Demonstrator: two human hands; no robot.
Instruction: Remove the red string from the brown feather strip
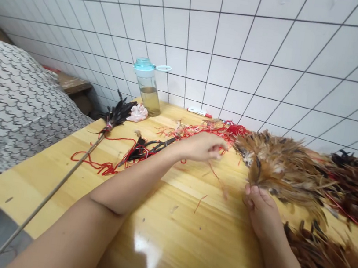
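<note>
My right hand [260,210] pinches the lower end of a bunch of brown feathers [264,175], raised a little off the table. My left hand [205,147] is stretched over the middle of the table with its fingers curled together. Below those fingers a thin red string [217,179] trails, blurred by motion; the grip on it is partly hidden. Just behind my left hand lies a tangle of red strings [236,131]. A larger pile of brown feathers [283,151] lies beyond my right hand. Black-handled scissors [157,147] lie partly behind my left forearm.
A feather duster [70,174] with a long stick rests across the table's left edge. At the back stand a blue-lidded bottle [150,90] and a pink scrunchie [138,113]. A marker [198,112] lies by the tiled wall. Dark feather bundles [354,185] occupy the right side. Patterned cloth [20,103] is at left.
</note>
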